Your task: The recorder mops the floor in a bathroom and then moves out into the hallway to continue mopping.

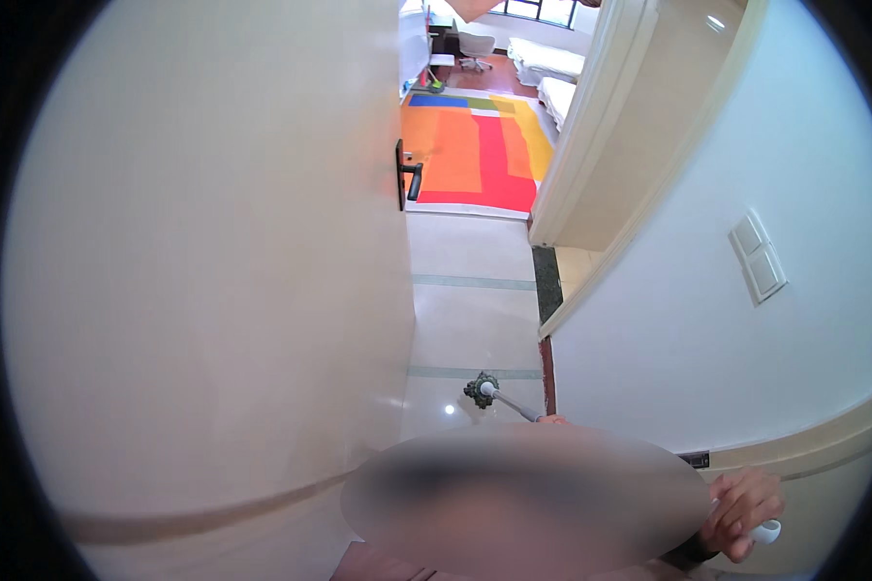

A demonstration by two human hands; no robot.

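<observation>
A mop with a white-and-grey pole (514, 405) slants across the lower middle of the view. Its dark grey-green fringed head (482, 391) hangs over or rests on the pale tiled floor; contact cannot be told. My left hand (552, 419) shows only as a few fingers around the pole, the rest hidden behind a large blurred patch. At the lower right, my right hand (745, 508) is closed around the pole's upper end, and a white looped tip (766, 532) sticks out past the fingers. The blur covers the pole between both hands.
A beige door (225, 254) with a black lever handle (413, 180) stands on the left. At right are a white wall with light switches (758, 256) and a doorway with a dark stone threshold (548, 283). Beyond lie a colourful rug (472, 152), an office chair (476, 47) and beds (545, 62).
</observation>
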